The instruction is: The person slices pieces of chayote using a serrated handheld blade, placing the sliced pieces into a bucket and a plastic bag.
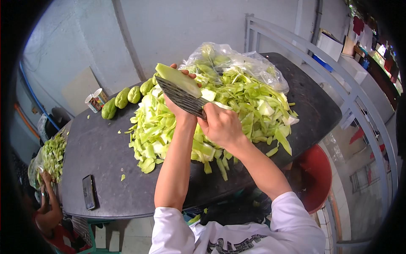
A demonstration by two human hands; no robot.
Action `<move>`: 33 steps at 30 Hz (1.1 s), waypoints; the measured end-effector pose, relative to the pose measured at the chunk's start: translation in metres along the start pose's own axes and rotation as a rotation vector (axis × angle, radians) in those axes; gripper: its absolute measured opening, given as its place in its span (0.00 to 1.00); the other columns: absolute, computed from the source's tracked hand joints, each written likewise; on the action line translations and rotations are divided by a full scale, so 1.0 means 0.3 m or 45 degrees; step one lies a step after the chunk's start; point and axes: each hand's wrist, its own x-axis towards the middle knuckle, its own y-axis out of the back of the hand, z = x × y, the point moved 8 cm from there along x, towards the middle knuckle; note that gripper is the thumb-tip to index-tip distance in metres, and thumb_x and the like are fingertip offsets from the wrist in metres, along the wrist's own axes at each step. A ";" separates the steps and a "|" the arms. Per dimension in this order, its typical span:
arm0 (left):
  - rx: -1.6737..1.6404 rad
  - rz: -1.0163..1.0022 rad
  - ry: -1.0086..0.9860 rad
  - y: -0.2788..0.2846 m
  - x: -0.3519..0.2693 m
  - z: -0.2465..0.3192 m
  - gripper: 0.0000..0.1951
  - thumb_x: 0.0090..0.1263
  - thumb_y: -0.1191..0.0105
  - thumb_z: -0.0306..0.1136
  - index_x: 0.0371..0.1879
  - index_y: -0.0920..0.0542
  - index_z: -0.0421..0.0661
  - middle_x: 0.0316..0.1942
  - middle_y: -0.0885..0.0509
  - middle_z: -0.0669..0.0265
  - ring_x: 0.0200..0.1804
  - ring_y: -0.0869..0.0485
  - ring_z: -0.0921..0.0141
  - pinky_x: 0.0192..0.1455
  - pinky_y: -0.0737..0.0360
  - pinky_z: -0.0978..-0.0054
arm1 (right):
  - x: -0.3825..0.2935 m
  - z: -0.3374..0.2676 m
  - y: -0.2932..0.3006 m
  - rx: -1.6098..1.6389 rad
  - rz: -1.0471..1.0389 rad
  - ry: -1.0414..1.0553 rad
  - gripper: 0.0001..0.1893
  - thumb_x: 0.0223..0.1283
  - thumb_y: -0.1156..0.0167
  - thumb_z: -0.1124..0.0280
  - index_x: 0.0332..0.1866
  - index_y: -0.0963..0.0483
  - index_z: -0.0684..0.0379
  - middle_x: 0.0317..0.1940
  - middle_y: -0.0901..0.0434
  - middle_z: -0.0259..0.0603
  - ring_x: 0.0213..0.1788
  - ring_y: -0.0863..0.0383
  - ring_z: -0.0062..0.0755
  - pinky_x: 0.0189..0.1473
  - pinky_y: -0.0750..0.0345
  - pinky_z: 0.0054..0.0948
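My left hand holds a peeled, pale green chayote piece up above the table, its fingers wrapped around the far side. In my right hand is a knife with a broad, dark, ridged blade, its blade lying along the near side of the chayote. I cannot tell whether the edge cuts into the flesh. Below both hands spreads a large heap of green chayote peels and slices. A clear plastic bag with green pieces inside rests on the back of this heap. Several whole chayotes line the table's far left edge.
The dark table bears a phone near its front left and two paper cups at the far left. A red tub stands under the right side, beside a metal railing. A co-worker's hands are at another green heap.
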 end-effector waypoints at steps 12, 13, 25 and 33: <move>0.193 0.018 0.015 0.020 0.002 -0.013 0.22 0.77 0.57 0.44 0.64 0.32 0.45 0.46 0.21 0.56 0.49 0.20 0.60 0.45 0.15 0.58 | 0.009 -0.015 -0.021 0.070 -0.130 -0.128 0.15 0.58 0.34 0.71 0.37 0.35 0.65 0.26 0.22 0.48 0.28 0.16 0.48 0.28 0.19 0.38; 0.227 0.010 0.000 0.017 0.003 -0.009 0.22 0.77 0.56 0.43 0.64 0.33 0.44 0.47 0.22 0.56 0.49 0.20 0.60 0.45 0.15 0.58 | 0.010 -0.015 -0.022 0.075 -0.145 -0.142 0.15 0.59 0.35 0.71 0.38 0.35 0.65 0.26 0.23 0.49 0.29 0.16 0.48 0.29 0.19 0.39; 0.316 -0.115 0.065 -0.006 0.011 -0.015 0.25 0.78 0.58 0.49 0.62 0.32 0.41 0.44 0.22 0.55 0.44 0.19 0.60 0.40 0.16 0.60 | 0.008 0.010 -0.033 0.380 -0.238 -0.337 0.11 0.64 0.41 0.73 0.38 0.35 0.67 0.20 0.23 0.51 0.26 0.17 0.53 0.29 0.22 0.44; 0.519 -0.201 0.207 -0.005 0.025 -0.012 0.33 0.78 0.64 0.61 0.59 0.30 0.39 0.43 0.20 0.55 0.44 0.17 0.62 0.41 0.16 0.61 | 0.038 0.151 0.028 0.771 -0.256 -0.483 0.09 0.66 0.41 0.73 0.38 0.29 0.69 0.16 0.26 0.40 0.16 0.29 0.25 0.23 0.33 0.29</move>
